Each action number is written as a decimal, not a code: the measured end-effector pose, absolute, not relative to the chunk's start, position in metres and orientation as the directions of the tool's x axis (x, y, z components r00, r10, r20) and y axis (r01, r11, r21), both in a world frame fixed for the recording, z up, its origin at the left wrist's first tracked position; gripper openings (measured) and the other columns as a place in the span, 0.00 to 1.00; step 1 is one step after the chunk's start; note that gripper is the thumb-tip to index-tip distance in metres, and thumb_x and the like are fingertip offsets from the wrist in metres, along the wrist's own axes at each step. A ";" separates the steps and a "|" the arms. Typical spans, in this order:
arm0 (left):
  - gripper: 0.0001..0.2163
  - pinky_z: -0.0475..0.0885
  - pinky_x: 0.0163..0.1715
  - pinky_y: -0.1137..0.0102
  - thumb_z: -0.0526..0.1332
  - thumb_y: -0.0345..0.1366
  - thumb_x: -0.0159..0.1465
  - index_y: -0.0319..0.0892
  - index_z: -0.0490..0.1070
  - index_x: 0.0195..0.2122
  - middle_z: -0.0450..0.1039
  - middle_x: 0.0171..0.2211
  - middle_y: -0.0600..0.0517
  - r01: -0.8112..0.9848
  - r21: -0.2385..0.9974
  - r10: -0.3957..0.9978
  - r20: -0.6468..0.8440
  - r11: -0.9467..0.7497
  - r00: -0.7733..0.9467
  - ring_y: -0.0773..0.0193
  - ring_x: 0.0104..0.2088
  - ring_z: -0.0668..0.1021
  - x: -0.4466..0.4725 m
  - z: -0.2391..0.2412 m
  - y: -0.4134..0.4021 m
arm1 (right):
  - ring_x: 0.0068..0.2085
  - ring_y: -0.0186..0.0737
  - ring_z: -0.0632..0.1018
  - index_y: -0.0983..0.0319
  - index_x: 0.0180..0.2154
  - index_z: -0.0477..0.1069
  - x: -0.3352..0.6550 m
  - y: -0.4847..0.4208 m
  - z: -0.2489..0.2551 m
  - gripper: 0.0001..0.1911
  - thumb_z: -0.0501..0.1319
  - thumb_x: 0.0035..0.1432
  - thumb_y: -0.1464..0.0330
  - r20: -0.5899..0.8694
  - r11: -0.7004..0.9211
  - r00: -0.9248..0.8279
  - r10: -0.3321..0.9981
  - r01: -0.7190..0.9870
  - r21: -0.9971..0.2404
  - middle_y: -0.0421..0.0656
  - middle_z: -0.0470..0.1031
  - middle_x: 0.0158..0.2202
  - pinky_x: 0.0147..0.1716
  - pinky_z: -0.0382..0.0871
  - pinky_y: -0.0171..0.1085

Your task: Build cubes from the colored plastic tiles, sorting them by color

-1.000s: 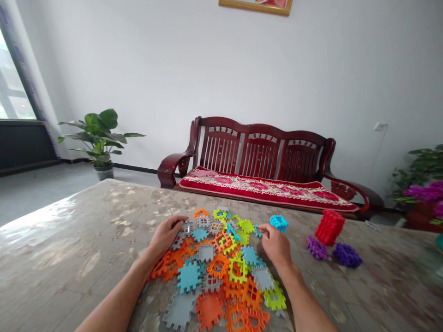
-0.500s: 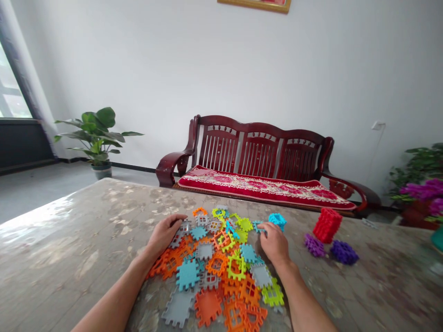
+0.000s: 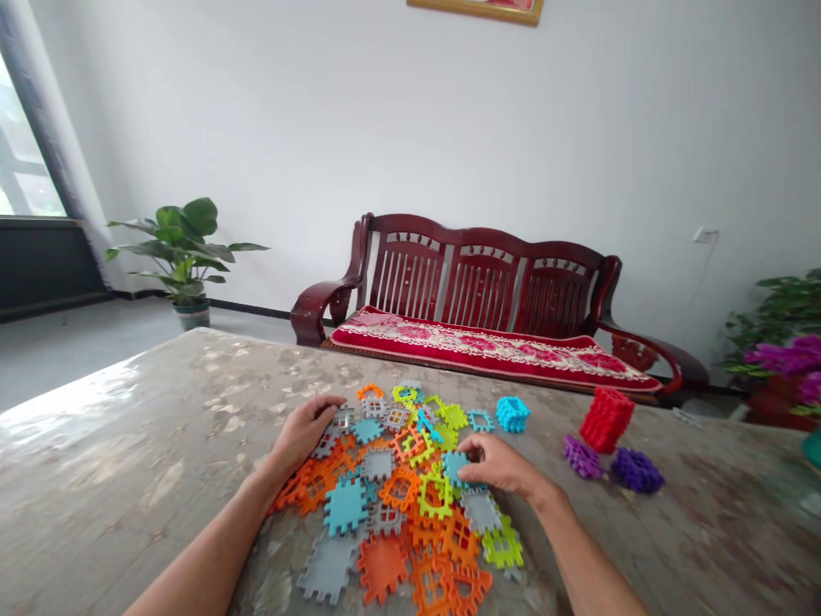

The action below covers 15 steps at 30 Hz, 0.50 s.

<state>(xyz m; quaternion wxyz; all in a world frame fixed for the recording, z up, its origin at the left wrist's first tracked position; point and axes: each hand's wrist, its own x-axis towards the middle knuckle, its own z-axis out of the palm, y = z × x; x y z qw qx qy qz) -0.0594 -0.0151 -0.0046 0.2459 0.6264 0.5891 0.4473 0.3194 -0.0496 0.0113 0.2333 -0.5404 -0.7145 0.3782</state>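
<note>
A heap of flat interlocking plastic tiles (image 3: 398, 505) in orange, blue, grey and lime lies on the marbled table (image 3: 128, 453) before me. My left hand (image 3: 301, 430) rests palm down on the heap's left edge, its curled fingers touching grey tiles. My right hand (image 3: 497, 464) lies over the heap's right side, fingertips pinching at a blue tile (image 3: 457, 466). A small blue frame tile (image 3: 481, 420) lies free beyond it, beside a built blue cube (image 3: 513, 413).
A red block tower (image 3: 606, 419) and two purple tile clusters (image 3: 634, 470) stand on the table's right side. Beyond the table are a dark wooden bench (image 3: 487, 299) with a red cushion, a potted plant (image 3: 183, 257) at left, and purple flowers (image 3: 792, 359) at right.
My right hand has drawn back from the small blue frame tile near the cube and come down on a blue tile in the heap. My left hand has stayed put.
</note>
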 end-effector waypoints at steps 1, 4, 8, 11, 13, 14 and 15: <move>0.18 0.71 0.45 0.65 0.55 0.47 0.56 0.43 0.77 0.39 0.80 0.37 0.51 0.514 0.838 0.958 0.270 -0.186 -0.094 0.57 0.39 0.79 -0.060 -0.005 -0.015 | 0.33 0.36 0.72 0.63 0.37 0.75 0.318 -0.051 0.009 0.20 0.70 0.38 0.65 -0.058 0.131 -0.290 0.955 0.591 -0.796 0.39 0.74 0.31 0.32 0.65 0.33; 0.18 0.72 0.44 0.65 0.56 0.48 0.56 0.43 0.77 0.39 0.80 0.37 0.52 0.501 0.845 0.958 0.270 -0.187 -0.098 0.57 0.39 0.79 -0.060 -0.005 -0.015 | 0.30 0.34 0.72 0.62 0.33 0.73 0.316 -0.052 0.007 0.16 0.68 0.39 0.64 -0.063 0.067 -0.239 0.969 0.500 -0.863 0.37 0.73 0.28 0.29 0.64 0.31; 0.18 0.72 0.45 0.65 0.57 0.49 0.54 0.43 0.78 0.38 0.81 0.37 0.51 0.509 0.844 0.959 0.257 -0.166 -0.115 0.56 0.40 0.79 -0.058 0.000 -0.017 | 0.26 0.33 0.72 0.61 0.33 0.71 0.321 -0.053 0.012 0.18 0.65 0.42 0.57 -0.118 -0.080 -0.098 0.988 0.327 -0.942 0.38 0.73 0.25 0.22 0.61 0.30; 0.18 0.71 0.47 0.64 0.57 0.49 0.53 0.44 0.78 0.37 0.81 0.37 0.51 0.516 0.840 0.958 0.261 -0.166 -0.116 0.55 0.40 0.79 -0.057 0.003 -0.019 | 0.24 0.35 0.72 0.61 0.34 0.71 0.334 -0.050 0.012 0.20 0.63 0.43 0.54 -0.101 -0.123 0.089 0.991 0.294 -0.948 0.39 0.73 0.25 0.18 0.56 0.30; 0.19 0.71 0.47 0.64 0.56 0.49 0.54 0.43 0.78 0.37 0.81 0.37 0.51 0.519 0.838 0.959 0.262 -0.170 -0.108 0.56 0.39 0.79 -0.057 0.003 -0.019 | 0.25 0.38 0.73 0.62 0.34 0.72 0.345 -0.047 0.009 0.20 0.62 0.43 0.54 -0.050 -0.111 0.181 0.982 0.346 -0.932 0.42 0.75 0.26 0.19 0.58 0.32; 0.19 0.71 0.47 0.64 0.56 0.49 0.54 0.43 0.78 0.38 0.81 0.37 0.51 0.521 0.837 0.960 0.259 -0.170 -0.102 0.56 0.39 0.79 -0.058 0.003 -0.018 | 0.27 0.40 0.74 0.62 0.34 0.72 0.350 -0.046 0.007 0.20 0.61 0.43 0.54 -0.006 -0.090 0.208 0.978 0.397 -0.913 0.43 0.76 0.28 0.20 0.61 0.33; 0.19 0.71 0.47 0.64 0.56 0.49 0.55 0.43 0.78 0.38 0.80 0.38 0.51 0.522 0.835 0.962 0.257 -0.171 -0.096 0.56 0.39 0.79 -0.058 0.002 -0.018 | 0.29 0.42 0.76 0.63 0.35 0.73 0.355 -0.045 0.005 0.20 0.61 0.43 0.55 0.048 -0.062 0.225 0.973 0.457 -0.887 0.45 0.77 0.30 0.24 0.65 0.35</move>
